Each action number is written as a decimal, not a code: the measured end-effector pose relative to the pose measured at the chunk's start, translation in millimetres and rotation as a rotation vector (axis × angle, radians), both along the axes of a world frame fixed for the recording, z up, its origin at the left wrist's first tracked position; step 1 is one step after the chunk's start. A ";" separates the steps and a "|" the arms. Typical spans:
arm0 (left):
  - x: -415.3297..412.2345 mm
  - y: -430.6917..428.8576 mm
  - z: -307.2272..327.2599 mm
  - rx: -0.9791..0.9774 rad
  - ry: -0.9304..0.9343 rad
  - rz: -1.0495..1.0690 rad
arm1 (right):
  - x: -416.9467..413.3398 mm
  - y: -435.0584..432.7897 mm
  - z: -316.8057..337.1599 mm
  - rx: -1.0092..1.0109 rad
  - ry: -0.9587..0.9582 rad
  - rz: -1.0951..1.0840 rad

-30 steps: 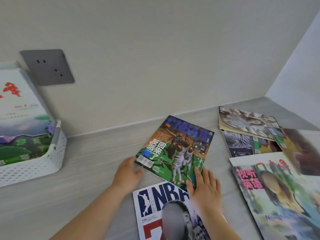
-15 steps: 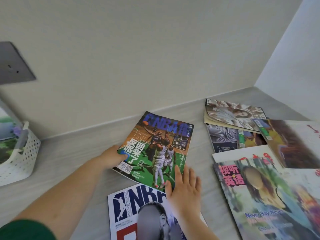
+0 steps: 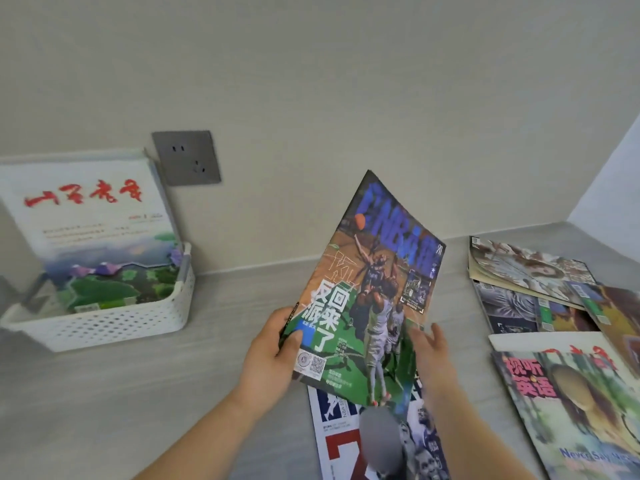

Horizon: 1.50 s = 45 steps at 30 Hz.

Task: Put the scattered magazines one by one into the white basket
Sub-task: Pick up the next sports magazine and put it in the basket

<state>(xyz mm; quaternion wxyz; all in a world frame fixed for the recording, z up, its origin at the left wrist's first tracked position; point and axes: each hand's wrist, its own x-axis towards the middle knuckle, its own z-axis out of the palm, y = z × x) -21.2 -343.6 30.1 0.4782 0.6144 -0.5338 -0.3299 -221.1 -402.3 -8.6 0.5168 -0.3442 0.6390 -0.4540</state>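
Head view. Basketball magazine [image 3: 374, 299] mid-frame, held clear of surface [image 3: 225, 323], tilted, cover toward camera. Left hand [image 3: 273, 355] grips its lower left edge, thumb on cover, fingers behind. Right hand [image 3: 433, 358] at its lower right edge, fingers straight and spread; contact not discernible. White basket [image 3: 114, 323] far left on surface, against wall; red-titled magazine [image 3: 97, 230] stands in it. NBA magazine [image 3: 346, 441] flat beneath hands. Overlapping magazines [image 3: 530, 271] at right. Wall socket [image 3: 187, 157] above basket.
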 end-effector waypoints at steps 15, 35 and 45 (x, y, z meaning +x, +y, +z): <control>211.0 49.1 54.9 -0.241 -0.186 0.325 | 213.5 14.9 110.5 -0.309 -0.554 0.473; 367.4 -20.5 46.2 -0.392 0.087 0.630 | 398.6 -43.5 121.5 -0.384 -0.106 0.448; 372.4 -30.5 8.8 -0.207 0.036 0.618 | 398.2 -54.7 81.4 -0.141 -0.081 0.432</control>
